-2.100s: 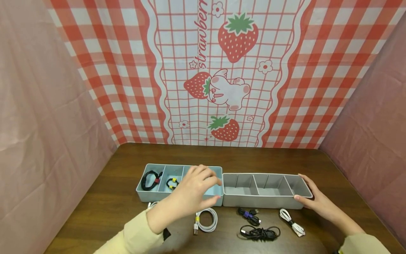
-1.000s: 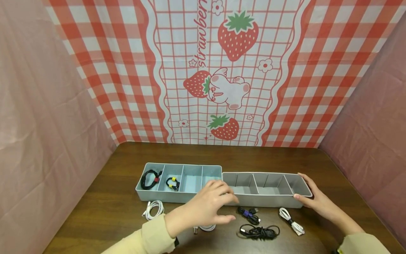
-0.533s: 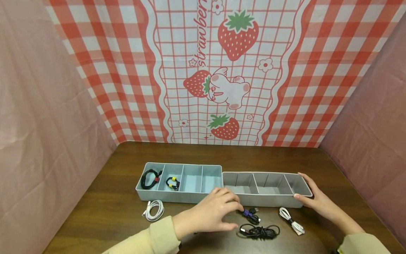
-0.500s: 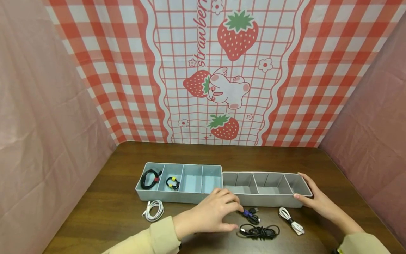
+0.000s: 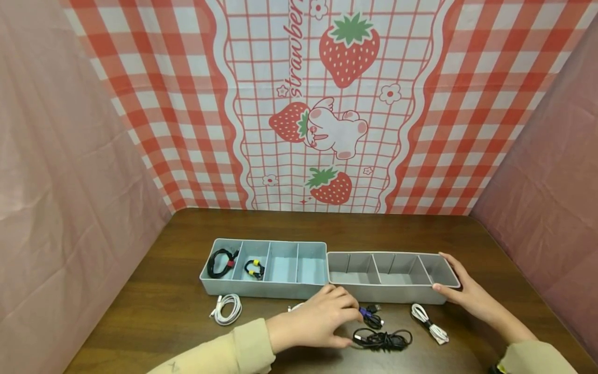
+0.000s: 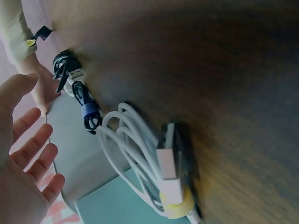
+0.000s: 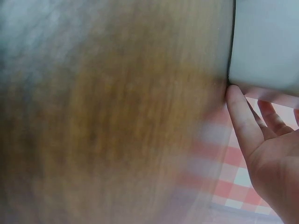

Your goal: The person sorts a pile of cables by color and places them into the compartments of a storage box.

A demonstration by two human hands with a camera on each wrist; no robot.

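My left hand (image 5: 322, 319) hovers over the cables with its fingers loosely bent and nothing in them. Its fingertips overlap the edge of a black cable with a purple tie (image 5: 371, 318). A black cable bundle (image 5: 385, 342) lies just right of the thumb. Mostly hidden under that hand is a coiled white cable with a yellow tie (image 6: 179, 205), seen large in the left wrist view. My right hand (image 5: 469, 298) holds the right end of the grey divided box (image 5: 388, 294), thumb at the front wall and fingers behind.
A light blue divided box (image 5: 271, 290) stands against the grey one. It contains a black cable with a red tie (image 5: 231, 264) and a small black cable with yellow ties (image 5: 255, 274). White cables lie in front, one coiled (image 5: 240, 311), another black-tied (image 5: 432, 329).
The left hand has come from above the blue box down and right to the cables in front of the grey box. The right hand has stayed at the grey box's end.
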